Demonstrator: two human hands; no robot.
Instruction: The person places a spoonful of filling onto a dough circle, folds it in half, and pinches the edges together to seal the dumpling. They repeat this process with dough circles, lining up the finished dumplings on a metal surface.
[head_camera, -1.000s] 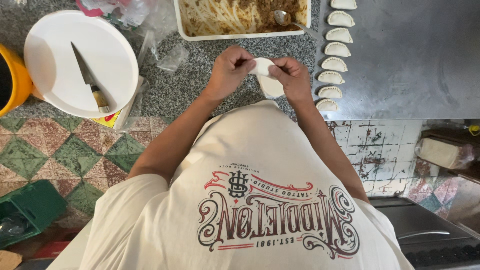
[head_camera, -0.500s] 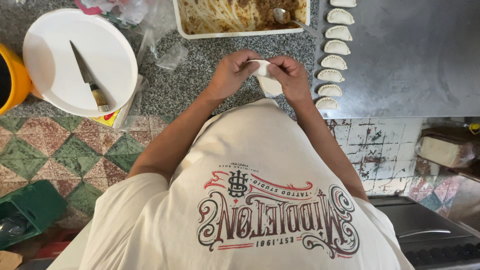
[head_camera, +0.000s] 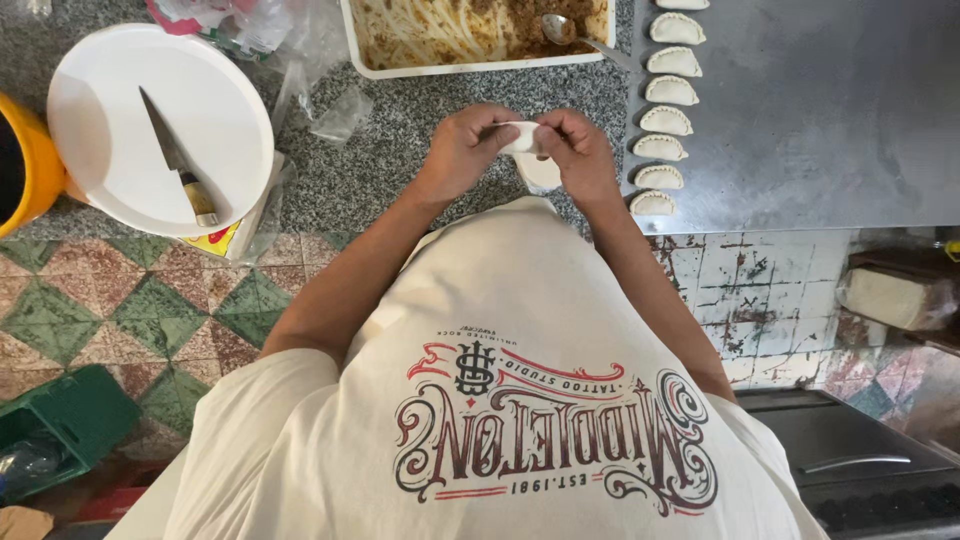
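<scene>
Nearest the camera is the person's pale printed shirt (head_camera: 520, 400), with both forearms reaching forward from it to the edge of a speckled stone counter (head_camera: 400, 170). Above that edge the left hand (head_camera: 462, 148) and the right hand (head_camera: 578, 152) meet, each pinched with fingers and thumb on a small white dough piece (head_camera: 521, 136) that hangs between them. Only a strip of it shows between the fingers; how much filling sits inside cannot be told. Just under the hands a stack of dough discs (head_camera: 540, 172) lies on the counter.

The dough looks soft, thin and light, likely to stretch or tear if squeezed hard, and probably a little tacky. It seems best held by its rim, with light fingertip pressure on the edge and no grip on the swollen middle.

To the right, a row of folded pastries (head_camera: 662, 120) runs away from the person along the left edge of a grey metal sheet (head_camera: 820, 110). To the left, a white lid (head_camera: 225, 115) carries a knife (head_camera: 175, 160), beside a yellow bucket (head_camera: 25, 165). Farthest off stands a white tray (head_camera: 480, 68) of brown filling with a spoon (head_camera: 565, 30) in it, and crumpled plastic bags (head_camera: 300, 40) lie beside it.
</scene>
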